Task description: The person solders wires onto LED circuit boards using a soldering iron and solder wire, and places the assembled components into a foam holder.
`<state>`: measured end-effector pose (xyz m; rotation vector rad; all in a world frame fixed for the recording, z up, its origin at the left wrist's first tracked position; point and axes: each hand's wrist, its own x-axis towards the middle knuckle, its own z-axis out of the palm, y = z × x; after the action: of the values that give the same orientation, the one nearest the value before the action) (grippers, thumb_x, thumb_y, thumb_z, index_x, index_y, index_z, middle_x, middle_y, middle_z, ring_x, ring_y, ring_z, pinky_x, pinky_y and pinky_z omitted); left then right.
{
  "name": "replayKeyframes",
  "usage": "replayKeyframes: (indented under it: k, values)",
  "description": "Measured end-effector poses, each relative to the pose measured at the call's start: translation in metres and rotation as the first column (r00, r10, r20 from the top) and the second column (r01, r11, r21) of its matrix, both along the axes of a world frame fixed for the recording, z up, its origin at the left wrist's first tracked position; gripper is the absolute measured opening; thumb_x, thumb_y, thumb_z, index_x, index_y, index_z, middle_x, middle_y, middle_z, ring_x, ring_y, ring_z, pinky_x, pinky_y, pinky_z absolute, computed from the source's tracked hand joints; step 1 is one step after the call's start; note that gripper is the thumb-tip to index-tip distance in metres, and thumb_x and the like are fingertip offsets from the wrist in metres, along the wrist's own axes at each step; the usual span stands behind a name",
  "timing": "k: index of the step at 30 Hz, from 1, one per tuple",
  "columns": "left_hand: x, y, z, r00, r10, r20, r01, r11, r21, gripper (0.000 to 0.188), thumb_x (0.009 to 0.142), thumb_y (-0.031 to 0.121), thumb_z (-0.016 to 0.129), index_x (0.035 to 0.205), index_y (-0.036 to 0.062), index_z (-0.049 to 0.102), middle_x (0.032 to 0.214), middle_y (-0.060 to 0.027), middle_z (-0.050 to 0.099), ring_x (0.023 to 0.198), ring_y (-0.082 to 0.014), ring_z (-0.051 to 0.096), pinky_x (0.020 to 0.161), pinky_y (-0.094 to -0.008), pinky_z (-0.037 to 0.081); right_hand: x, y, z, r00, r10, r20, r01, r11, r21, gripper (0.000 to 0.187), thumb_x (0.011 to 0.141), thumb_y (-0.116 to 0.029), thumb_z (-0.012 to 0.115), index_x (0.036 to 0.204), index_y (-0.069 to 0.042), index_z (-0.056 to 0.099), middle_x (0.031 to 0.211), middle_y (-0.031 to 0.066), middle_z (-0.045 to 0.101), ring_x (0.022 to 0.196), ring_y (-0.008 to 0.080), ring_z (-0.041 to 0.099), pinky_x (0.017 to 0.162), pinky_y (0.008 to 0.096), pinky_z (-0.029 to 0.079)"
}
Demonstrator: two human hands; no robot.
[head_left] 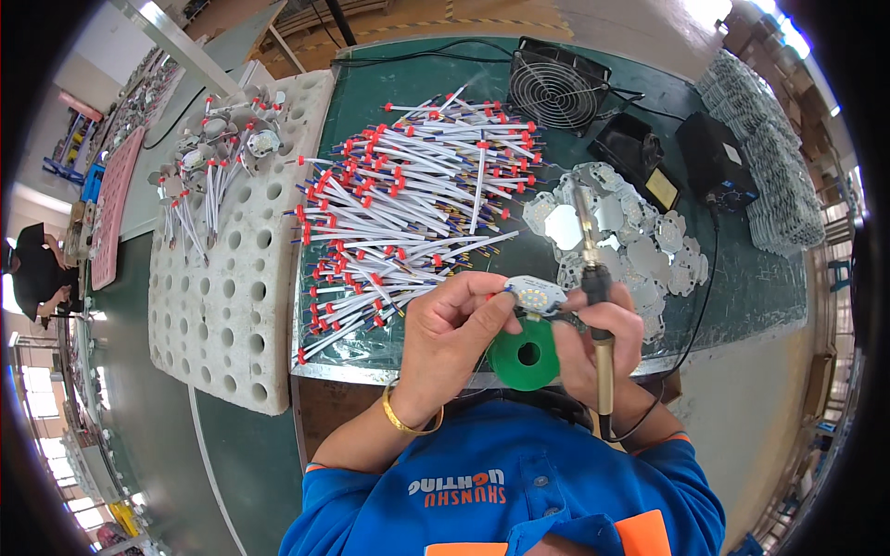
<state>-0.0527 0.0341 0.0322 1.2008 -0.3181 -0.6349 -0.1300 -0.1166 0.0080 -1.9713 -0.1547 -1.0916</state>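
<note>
Two hands point(443, 338) hold a small light board point(535, 295) and a soldering iron point(603, 347)

The green table point(746, 292) has a bare patch on the right, between the heap of silver boards point(640, 236) and the table's edge. Another bare strip runs along the far side, by the black fan point(556, 88). To the left there is little room: a big pile of white wires point(408, 204) with red bits goes almost up to the white foam block point(222, 306), which is full of holes. The near edge of the table is close to the person's blue shirt point(371, 510).

The fingers hide part of the green spool point(526, 361) and the rims of the small board. I can't tell if the right fingertips touch the board. The iron covers some of the silver heap, and its tip is hard to see against the shiny boards.

The left hand pinches the small board between thumb and fingers, near the table's front edge, just beyond the spool's middle. The right hand point(603, 324) is wrapped around the iron, whose tip points away from the person. Both elbows are bent.
</note>
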Motion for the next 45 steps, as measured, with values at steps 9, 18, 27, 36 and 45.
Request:
replayKeyframes:
  k: [9, 18, 27, 36, 45]
  values:
    - [0.006, 0.012, 0.012, 0.908, -0.088, 0.410, -0.050, 0.948, 0.314, 0.012, 0.083, 0.005, 0.059, 0.093, -0.0008, 0.061, 0.069, -0.0031, 0.062, 0.061, -0.0046, 0.056, 0.053, -0.0168, 0.042, -0.037, -0.029, 0.010, 0.953, 0.302, -0.015, -0.302, 0.953, -0.011, 0.021, 0.083, -0.026, 0.055, 0.088, -0.007, 0.049, 0.076, 0.0117, 0.056, 0.061, 0.0261, 0.051, 0.056, 0.0372, 0.042]
    - [0.005, 0.012, 0.018, 0.854, -0.180, 0.488, -0.025, 0.923, 0.385, 0.012, 0.081, 0.005, 0.059, 0.091, 0.0000, 0.064, 0.074, -0.0031, 0.064, 0.059, -0.0034, 0.054, 0.053, -0.0168, 0.042, -0.043, -0.039, 0.024, 0.932, 0.361, -0.024, -0.361, 0.923, -0.135, 0.023, 0.064, -0.008, 0.055, 0.085, -0.016, 0.059, 0.058, -0.0001, 0.044, 0.051, 0.0149, 0.048, 0.058, 0.0331, 0.037]
    - [0.006, 0.010, 0.021, 0.867, -0.178, 0.466, -0.015, 0.925, 0.381, 0.013, 0.080, 0.005, 0.060, 0.091, 0.0009, 0.066, 0.076, -0.0040, 0.065, 0.059, -0.0046, 0.053, 0.053, -0.0180, 0.041, -0.042, -0.036, 0.025, 0.925, 0.371, -0.082, -0.378, 0.918, -0.121, 0.030, 0.056, -0.006, 0.058, 0.083, -0.018, 0.062, 0.059, -0.0021, 0.042, 0.051, 0.0134, 0.046, 0.061, 0.0325, 0.037]
    - [0.006, 0.011, 0.022, 0.855, -0.203, 0.478, -0.004, 0.917, 0.398, 0.014, 0.079, 0.005, 0.059, 0.091, 0.0008, 0.065, 0.072, -0.0044, 0.064, 0.058, -0.0057, 0.054, 0.052, -0.0188, 0.041, -0.039, -0.037, 0.023, 0.929, 0.358, -0.094, -0.369, 0.911, -0.182, 0.033, 0.055, -0.006, 0.058, 0.084, -0.020, 0.063, 0.060, -0.0022, 0.042, 0.051, 0.0133, 0.045, 0.060, 0.0317, 0.035]
    - [0.006, 0.007, 0.019, 0.921, -0.174, 0.348, 0.044, 0.935, 0.352, 0.014, 0.080, 0.006, 0.059, 0.091, 0.0000, 0.065, 0.067, -0.0008, 0.061, 0.057, -0.0028, 0.052, 0.051, -0.0175, 0.039, -0.041, -0.035, 0.022, 0.956, 0.287, -0.059, -0.291, 0.906, -0.306, 0.035, 0.053, -0.007, 0.057, 0.084, -0.020, 0.064, 0.061, -0.0024, 0.044, 0.050, 0.0126, 0.044, 0.059, 0.0321, 0.035]
